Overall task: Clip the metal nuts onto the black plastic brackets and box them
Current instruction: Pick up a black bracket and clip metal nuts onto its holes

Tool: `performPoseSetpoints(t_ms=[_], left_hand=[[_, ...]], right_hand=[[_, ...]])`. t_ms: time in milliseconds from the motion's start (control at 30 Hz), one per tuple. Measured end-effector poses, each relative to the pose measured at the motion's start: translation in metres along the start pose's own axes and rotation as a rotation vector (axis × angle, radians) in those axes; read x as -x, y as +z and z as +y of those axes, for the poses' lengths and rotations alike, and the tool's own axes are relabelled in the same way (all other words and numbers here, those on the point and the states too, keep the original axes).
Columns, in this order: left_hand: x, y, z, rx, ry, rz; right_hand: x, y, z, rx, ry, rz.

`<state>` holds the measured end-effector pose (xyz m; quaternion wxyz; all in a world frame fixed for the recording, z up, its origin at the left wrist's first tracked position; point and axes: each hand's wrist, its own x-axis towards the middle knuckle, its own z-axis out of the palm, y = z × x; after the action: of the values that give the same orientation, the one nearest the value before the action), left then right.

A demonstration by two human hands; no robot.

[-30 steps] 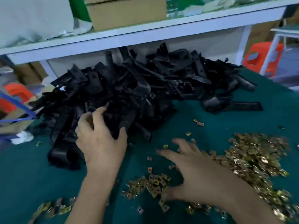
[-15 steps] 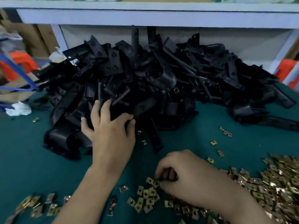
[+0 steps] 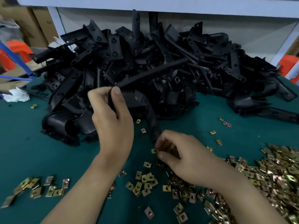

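Observation:
A big heap of black plastic brackets (image 3: 161, 65) lies across the far half of the green table (image 3: 32, 156). My left hand (image 3: 111, 120) grips one black bracket (image 3: 137, 101) at the heap's near edge, thumb over its top. That bracket's lower arm reaches down toward my right hand (image 3: 182, 160). My right hand pinches a small brass-coloured metal nut (image 3: 154, 150) between thumb and fingertips, just below the bracket's tip. Loose metal nuts (image 3: 145, 180) lie scattered under both hands, and a thick pile of nuts (image 3: 271, 173) fills the right side.
A white shelf edge (image 3: 161, 4) hangs over the heap. A crumpled white cloth (image 3: 17, 96) lies at the left table edge beside cardboard boxes (image 3: 37, 25) and orange stools (image 3: 16, 49). Another small group of nuts (image 3: 40, 188) sits at the near left.
My left hand went from reaching into the heap to holding one bracket pulled up. My right hand closed over the scattered nuts and lifted one, moving up toward the bracket's tip.

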<state>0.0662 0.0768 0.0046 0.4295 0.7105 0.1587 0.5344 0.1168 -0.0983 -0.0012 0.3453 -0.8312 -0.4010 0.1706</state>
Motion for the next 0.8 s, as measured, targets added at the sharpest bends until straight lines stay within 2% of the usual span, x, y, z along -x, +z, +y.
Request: performPoseSetpoints(t_ms=[100, 167, 233, 333, 533, 800], left_hand=[[0.007, 0.01, -0.001, 0.244, -0.361, -0.034], [0.01, 0.017, 0.0, 0.533, -0.566, -0.116], [0.013, 0.02, 0.001, 0.732, -0.696, -0.204], [0.014, 0.019, 0.001, 0.907, -0.85, -0.251], [0.009, 0.015, -0.002, 1.094, -1.004, -0.295], [0.003, 0.009, -0.003, 1.074, -1.023, -0.435]], right_hand=[[-0.002, 0.0, -0.001, -0.059, -0.01, 0.069], [-0.003, 0.0, 0.0, -0.108, -0.009, 0.121], [-0.004, -0.001, 0.001, -0.14, -0.014, 0.146], [-0.005, -0.003, 0.003, -0.16, -0.014, 0.127], [-0.006, -0.003, 0.004, -0.175, 0.007, 0.169], [-0.007, -0.003, 0.0, -0.23, 0.011, 0.211]])
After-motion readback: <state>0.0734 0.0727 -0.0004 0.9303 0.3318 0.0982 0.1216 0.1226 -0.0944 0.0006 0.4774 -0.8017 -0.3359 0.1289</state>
